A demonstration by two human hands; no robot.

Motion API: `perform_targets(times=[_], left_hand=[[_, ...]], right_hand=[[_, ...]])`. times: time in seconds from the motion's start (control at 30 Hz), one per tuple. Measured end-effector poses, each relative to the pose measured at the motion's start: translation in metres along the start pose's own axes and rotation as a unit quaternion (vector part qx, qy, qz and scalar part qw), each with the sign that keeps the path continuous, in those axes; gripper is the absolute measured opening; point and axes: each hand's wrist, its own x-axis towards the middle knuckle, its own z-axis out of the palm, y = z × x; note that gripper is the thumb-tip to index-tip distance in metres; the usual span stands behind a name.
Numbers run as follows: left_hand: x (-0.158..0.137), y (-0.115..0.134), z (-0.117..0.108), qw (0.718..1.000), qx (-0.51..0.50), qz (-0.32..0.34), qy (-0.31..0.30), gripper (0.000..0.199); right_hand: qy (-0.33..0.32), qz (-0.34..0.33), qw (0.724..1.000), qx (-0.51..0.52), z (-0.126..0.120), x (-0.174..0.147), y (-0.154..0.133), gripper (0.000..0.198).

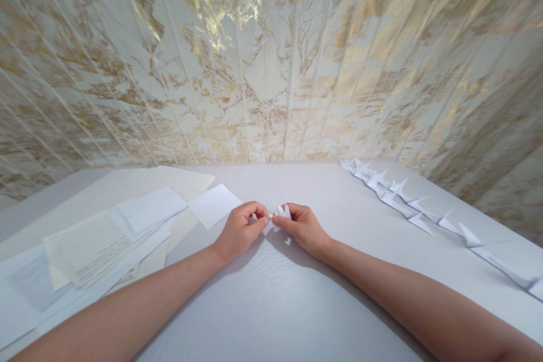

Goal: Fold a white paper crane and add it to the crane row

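Note:
Between my two hands is a small folded white paper figure (281,212), held just above the middle of the table. My left hand (246,225) pinches a thin tip of it between thumb and forefinger. Around its body my right hand (304,228) is closed, the thumb pressed on the near side. Pointed flaps of the paper stand up by the right fingers. Part of the figure is hidden behind the fingers. A square white sheet (215,205) lies flat just left of my left hand.
Along the right of the white table (271,305) stand rows of several folded paper cranes (388,195). At left, loose sheets, some with writing (99,249), overlap under a stack of white paper (148,210). A gold-patterned curtain (267,68) hangs behind the table's far edge.

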Motion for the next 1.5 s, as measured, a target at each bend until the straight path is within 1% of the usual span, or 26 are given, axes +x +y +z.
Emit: perform_targets(times=[0.23,0.37,0.53,0.67,0.87,0.93,1.0,1.07,1.13,1.2,1.3,1.43,1.5], left_hand=[[0.001,-0.001,0.001,1.0,-0.014,-0.004,-0.015,0.012],[0.001,-0.002,0.001,0.999,-0.031,0.001,-0.015,0.009],[0.001,-0.002,0.001,0.999,-0.04,0.003,-0.007,0.011],[0.001,-0.003,0.002,0.999,-0.037,0.0,0.001,0.011],[0.002,-0.003,0.0,0.999,-0.045,0.0,-0.009,0.011],[0.002,-0.005,0.0,0.998,-0.065,-0.01,-0.026,0.011],[0.003,-0.008,0.001,0.993,-0.104,-0.035,-0.049,0.013],[0.005,-0.01,0.002,0.983,-0.159,-0.07,-0.067,0.015],[0.005,-0.011,0.004,0.971,-0.207,-0.096,-0.071,0.016],[0.006,-0.01,0.004,0.964,-0.234,-0.107,-0.065,0.017],[0.007,-0.009,0.004,0.96,-0.249,-0.119,-0.046,0.016],[0.007,-0.01,0.004,0.959,-0.255,-0.125,-0.018,0.017],[0.007,-0.01,0.005,0.958,-0.262,-0.117,-0.018,0.017]], right_hand=[[0.011,-0.002,1.0,-0.009,0.002,-0.001,0.0,0.028],[0.012,-0.001,1.0,-0.012,0.002,-0.001,-0.002,0.027],[0.009,-0.007,1.0,-0.018,0.003,0.0,-0.002,0.029],[0.006,-0.01,0.999,-0.037,0.002,0.0,0.0,0.029],[-0.002,-0.015,0.997,-0.071,0.002,-0.001,-0.001,0.029],[-0.006,-0.017,0.997,-0.079,0.003,-0.001,-0.002,0.029],[-0.015,-0.02,0.996,-0.083,0.003,-0.002,-0.002,0.029],[-0.025,-0.02,0.996,-0.081,0.003,-0.002,-0.001,0.029],[-0.032,-0.019,0.997,-0.073,0.002,-0.001,-0.001,0.028],[-0.035,-0.015,0.997,-0.06,0.001,0.0,-0.001,0.028],[-0.029,-0.013,0.999,-0.027,0.001,0.001,0.0,0.026],[0.003,-0.015,1.0,0.027,0.001,0.002,0.002,0.029],[0.019,-0.019,0.999,0.037,0.002,0.003,0.003,0.03]])
